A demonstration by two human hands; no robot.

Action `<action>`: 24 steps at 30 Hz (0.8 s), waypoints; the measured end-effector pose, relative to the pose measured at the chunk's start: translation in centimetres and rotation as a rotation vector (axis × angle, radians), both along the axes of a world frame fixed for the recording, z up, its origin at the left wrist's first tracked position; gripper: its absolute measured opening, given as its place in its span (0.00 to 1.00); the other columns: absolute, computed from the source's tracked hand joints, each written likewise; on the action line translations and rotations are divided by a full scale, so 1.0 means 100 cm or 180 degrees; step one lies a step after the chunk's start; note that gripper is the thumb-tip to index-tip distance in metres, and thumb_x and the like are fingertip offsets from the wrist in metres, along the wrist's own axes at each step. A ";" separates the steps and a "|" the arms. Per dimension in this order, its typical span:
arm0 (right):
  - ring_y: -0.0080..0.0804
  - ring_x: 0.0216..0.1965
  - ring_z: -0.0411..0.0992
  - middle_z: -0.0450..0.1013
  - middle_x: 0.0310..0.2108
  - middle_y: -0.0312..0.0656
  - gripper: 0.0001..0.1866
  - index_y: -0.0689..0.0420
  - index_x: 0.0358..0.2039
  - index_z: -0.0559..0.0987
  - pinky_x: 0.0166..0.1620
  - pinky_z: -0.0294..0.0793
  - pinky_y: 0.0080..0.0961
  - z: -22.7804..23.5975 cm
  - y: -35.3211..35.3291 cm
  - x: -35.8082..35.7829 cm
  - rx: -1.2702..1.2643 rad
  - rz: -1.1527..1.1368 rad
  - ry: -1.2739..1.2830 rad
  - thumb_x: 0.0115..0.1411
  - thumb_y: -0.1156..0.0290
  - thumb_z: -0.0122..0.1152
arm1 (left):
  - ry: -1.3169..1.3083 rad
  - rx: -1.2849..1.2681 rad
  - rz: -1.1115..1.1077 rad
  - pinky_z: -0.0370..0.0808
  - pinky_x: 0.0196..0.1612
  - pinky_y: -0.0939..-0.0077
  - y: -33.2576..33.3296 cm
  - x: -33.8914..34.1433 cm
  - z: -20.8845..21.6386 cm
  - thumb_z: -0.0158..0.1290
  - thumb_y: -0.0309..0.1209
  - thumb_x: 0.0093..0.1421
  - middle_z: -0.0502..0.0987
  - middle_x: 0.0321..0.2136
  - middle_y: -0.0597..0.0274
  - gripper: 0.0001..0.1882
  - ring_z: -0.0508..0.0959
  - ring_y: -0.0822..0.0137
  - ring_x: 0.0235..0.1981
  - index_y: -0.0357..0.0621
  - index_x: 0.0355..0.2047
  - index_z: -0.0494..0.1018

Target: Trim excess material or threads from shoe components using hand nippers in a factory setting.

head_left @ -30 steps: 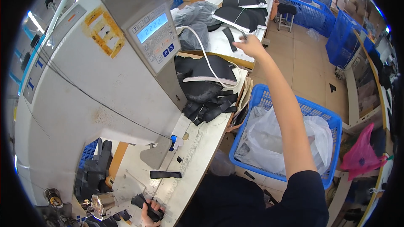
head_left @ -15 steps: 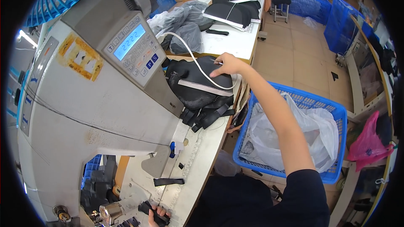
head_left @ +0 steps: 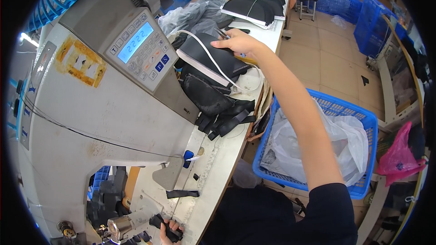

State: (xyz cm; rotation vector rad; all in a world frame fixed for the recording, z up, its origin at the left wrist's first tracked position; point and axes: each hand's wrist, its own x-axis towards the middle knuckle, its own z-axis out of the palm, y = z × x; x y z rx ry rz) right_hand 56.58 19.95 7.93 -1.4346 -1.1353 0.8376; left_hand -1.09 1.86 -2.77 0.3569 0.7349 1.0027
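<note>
At the sewing machine's (head_left: 113,109) base, my left hand (head_left: 171,233) is closed around a folded black strap (head_left: 159,221). My right hand (head_left: 240,44) reaches far over the table and grips a slim two-pronged metal tool (head_left: 221,33), with a bit of blue showing below the palm. Beneath that hand lies a curved black fabric panel (head_left: 200,51) with a white edge strip; whether the fingers also pinch it I cannot tell. Black straps (head_left: 229,124) lie heaped on the near side of the panel. Another short black strap (head_left: 182,193) rests flat on the worktop (head_left: 211,172).
A white cable (head_left: 209,54) loops across the panel. Blue basket (head_left: 313,188) with a clear plastic bag stands right of the table. Tied stacks of black panels (head_left: 250,10) and grey plastic bags (head_left: 195,16) lie farther back. A pink bag (head_left: 400,154) hangs at far right.
My right hand has moved away from me and slightly left. The white-edged black panel has shifted and turned, baring a patch of table beside the cable. My left hand stays on the strap.
</note>
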 end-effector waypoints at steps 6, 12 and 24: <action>0.21 0.17 0.64 0.68 0.21 0.37 0.15 0.60 0.26 0.73 0.20 0.61 0.16 -0.006 0.034 -0.003 0.0493 -0.0070 0.0905 0.47 0.61 0.61 | -0.0090 -0.0047 0.0057 0.65 0.37 0.67 -0.001 -0.001 -0.002 0.40 0.40 0.59 0.60 0.23 0.68 0.11 0.65 0.73 0.26 0.48 0.36 0.62; 0.15 0.16 0.55 0.64 0.17 0.34 0.17 0.61 0.26 0.72 0.15 0.49 0.12 -0.002 0.047 -0.010 0.0711 -0.0375 0.1214 0.48 0.57 0.59 | -0.0098 0.0001 0.0060 0.65 0.37 0.66 -0.002 -0.002 -0.002 0.39 0.39 0.59 0.60 0.24 0.67 0.11 0.64 0.73 0.27 0.48 0.36 0.61; 0.43 0.40 0.68 0.70 0.35 0.51 0.26 0.61 0.37 0.74 0.45 0.66 0.29 -0.090 0.052 -0.004 0.0529 -0.0928 -0.1884 0.34 0.63 0.64 | -0.0055 -0.0007 0.0093 0.65 0.37 0.65 0.001 -0.004 -0.006 0.39 0.40 0.59 0.61 0.23 0.67 0.11 0.65 0.73 0.27 0.49 0.36 0.62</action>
